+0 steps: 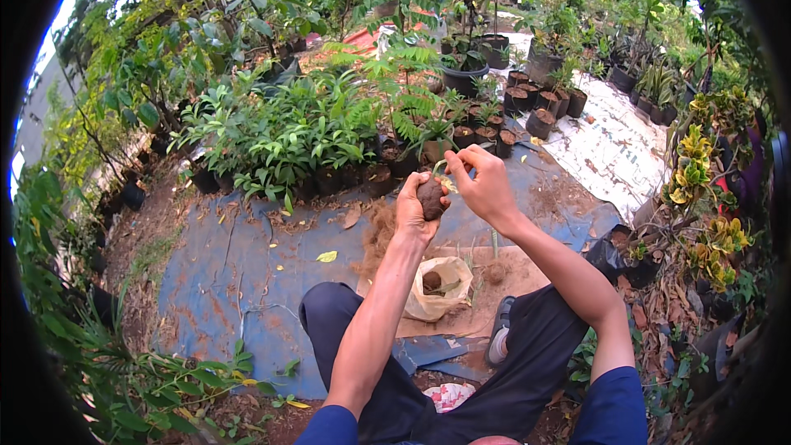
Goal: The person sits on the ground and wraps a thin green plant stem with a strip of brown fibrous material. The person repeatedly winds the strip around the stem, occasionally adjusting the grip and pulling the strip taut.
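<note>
In front of my chest, my left hand (418, 204) is closed round a dark brown soil ball (431, 199), its fingers curled at the side and top. My right hand (480, 185) is just to the right of the ball, with thumb and fingertips pinched on a thin green stem (441, 166) at its top. A small yellowish bit (448, 185) shows between ball and right hand. Below them, between my knees, stands an open cream sack (456, 274) with another round brown ball (432, 282) inside.
The sack stands on a brown sheet (527, 278) over a blue tarp (214, 280). Loose brown fibre (379, 235) lies beyond it. Several potted seedlings (301, 136) crowd the far side. A white sheet (606, 132) spreads at far right, and yellow-leaved shrubs (692, 165) stand close on the right.
</note>
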{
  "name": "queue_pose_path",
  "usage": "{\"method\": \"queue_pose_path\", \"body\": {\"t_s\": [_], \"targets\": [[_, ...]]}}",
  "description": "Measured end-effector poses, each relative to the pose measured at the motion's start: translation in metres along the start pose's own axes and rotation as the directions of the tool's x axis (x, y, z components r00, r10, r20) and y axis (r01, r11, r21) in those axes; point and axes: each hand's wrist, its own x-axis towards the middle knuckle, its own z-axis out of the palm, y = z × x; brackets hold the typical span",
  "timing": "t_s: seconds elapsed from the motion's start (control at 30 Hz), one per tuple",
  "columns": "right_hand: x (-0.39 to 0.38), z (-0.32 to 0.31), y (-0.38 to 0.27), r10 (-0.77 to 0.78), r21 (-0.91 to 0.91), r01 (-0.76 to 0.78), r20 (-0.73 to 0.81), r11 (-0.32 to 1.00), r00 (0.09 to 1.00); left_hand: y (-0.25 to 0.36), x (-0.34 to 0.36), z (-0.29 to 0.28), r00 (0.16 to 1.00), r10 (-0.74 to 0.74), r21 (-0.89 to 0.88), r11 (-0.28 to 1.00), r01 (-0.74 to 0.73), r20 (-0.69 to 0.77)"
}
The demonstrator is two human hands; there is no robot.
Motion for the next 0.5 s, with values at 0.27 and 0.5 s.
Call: {"method": "queue_pose_path", "body": {"t_s": [0.27, 0.5], "targets": [[0.01, 0.005, 0.006, 0.362, 0.079, -0.404, 0.316, 0.911, 0.877, 0.009, 0.004, 0.021, 0.906, 0.418, 0.154, 0.893, -0.423, 0.065], [-0.005, 0.019, 0.014, 0.371, 0.561, -0.773, 0.679, 0.295, 0.634, -0.004, -0.006, 0.033, 0.665, 0.635, 0.585, 0.385, -0.714, 0.394]]}}
